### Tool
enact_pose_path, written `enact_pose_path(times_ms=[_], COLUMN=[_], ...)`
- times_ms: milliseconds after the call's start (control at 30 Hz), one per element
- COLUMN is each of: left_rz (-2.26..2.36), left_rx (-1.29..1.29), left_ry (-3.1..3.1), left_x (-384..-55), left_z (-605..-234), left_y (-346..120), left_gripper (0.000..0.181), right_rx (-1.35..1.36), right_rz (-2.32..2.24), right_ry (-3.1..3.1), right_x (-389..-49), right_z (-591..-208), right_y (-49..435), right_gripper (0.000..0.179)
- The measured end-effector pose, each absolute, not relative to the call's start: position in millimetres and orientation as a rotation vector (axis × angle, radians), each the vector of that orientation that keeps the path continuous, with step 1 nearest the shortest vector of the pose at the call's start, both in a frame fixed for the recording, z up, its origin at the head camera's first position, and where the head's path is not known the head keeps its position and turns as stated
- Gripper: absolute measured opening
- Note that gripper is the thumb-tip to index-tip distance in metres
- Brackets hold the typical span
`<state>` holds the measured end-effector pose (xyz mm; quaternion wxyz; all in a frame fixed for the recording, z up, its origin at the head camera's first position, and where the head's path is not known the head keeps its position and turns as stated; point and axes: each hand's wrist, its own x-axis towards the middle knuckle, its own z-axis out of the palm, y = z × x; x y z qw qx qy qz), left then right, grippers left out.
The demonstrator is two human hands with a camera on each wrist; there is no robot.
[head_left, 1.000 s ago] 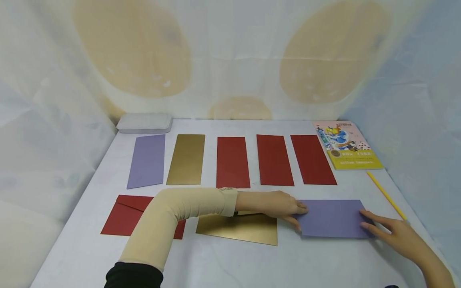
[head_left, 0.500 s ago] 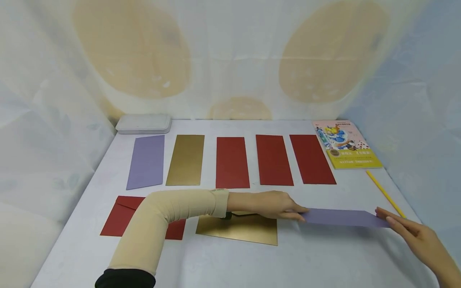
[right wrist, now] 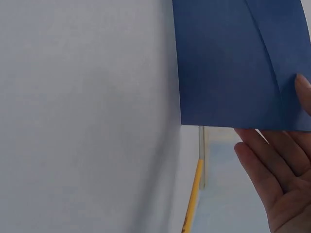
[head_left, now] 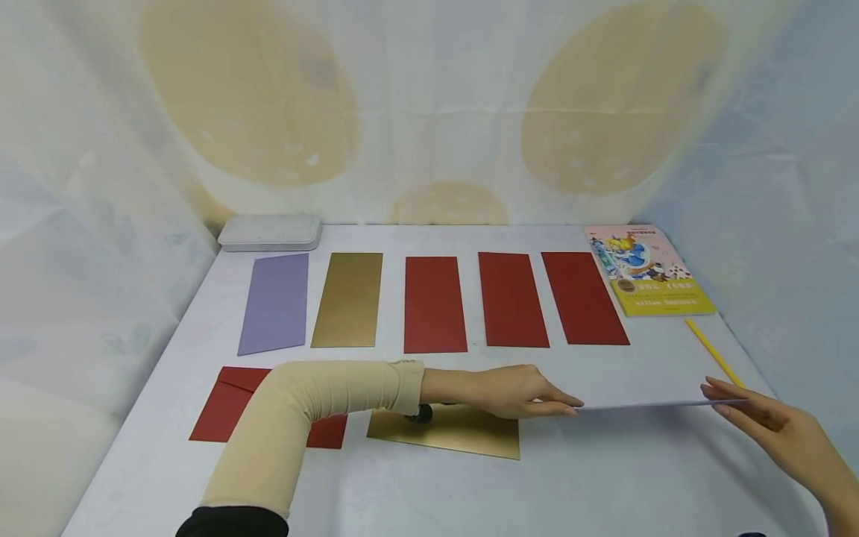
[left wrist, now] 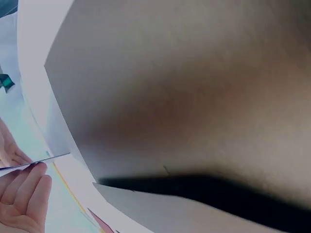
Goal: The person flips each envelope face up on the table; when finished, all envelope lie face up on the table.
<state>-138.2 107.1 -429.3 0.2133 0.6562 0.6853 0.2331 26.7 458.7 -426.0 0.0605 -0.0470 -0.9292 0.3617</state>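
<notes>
Low over the right side of the table, a purple envelope (head_left: 661, 405) shows almost edge-on in the head view; the right wrist view shows its face with the flap line, looking blue (right wrist: 223, 73). My left hand (head_left: 513, 391) pinches its left end between thumb and fingers. At the other end my right hand (head_left: 781, 429) grips it, thumb against one face and fingers behind. Beneath my left wrist lies a gold envelope (head_left: 456, 436), which fills much of the left wrist view (left wrist: 170, 97). A red envelope (head_left: 231, 410), partly hidden by my left sleeve, lies flap up.
Across the table stretch a lilac envelope (head_left: 275, 306), a gold envelope (head_left: 347, 302) and three red envelopes (head_left: 435, 306). A white case (head_left: 270, 233) stands at the back left. A picture book (head_left: 651, 272) lies at the back right, with a yellow pencil (head_left: 713, 352) below it.
The purple envelope came up off the table and tilted from face-on to nearly edge-on. My right hand moved slightly right with it; my left hand kept its end.
</notes>
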Motion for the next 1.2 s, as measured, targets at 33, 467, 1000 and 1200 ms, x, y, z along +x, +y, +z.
enact_pose_path(times_ms=[33,467,1000,1200], left_rz=[0.668,0.892,1.034,0.952], left_rx=[1.816,1.928,1.943,1.842], left_ry=[1.904,2.112,2.159,2.224], left_x=[-137.7,-138.6,-157.1,-165.0], left_z=[-429.6,-427.5,-427.4,-429.8], left_y=[106.9,104.8,105.6,105.5], left_gripper=[0.038,0.045,0.053,0.054], right_rx=[-0.148,-0.242,-0.277,-0.263], right_rz=[1.082,0.981,0.886,0.945], right_ry=[-2.808,-2.826,-2.810,-2.775], right_x=[24.9,2.5,-25.3,-31.0], right_z=[-424.9,-418.3,-424.9,-430.6], right_y=[458.2,451.2,445.6,441.8], right_gripper=[0.039,0.043,0.057,0.068])
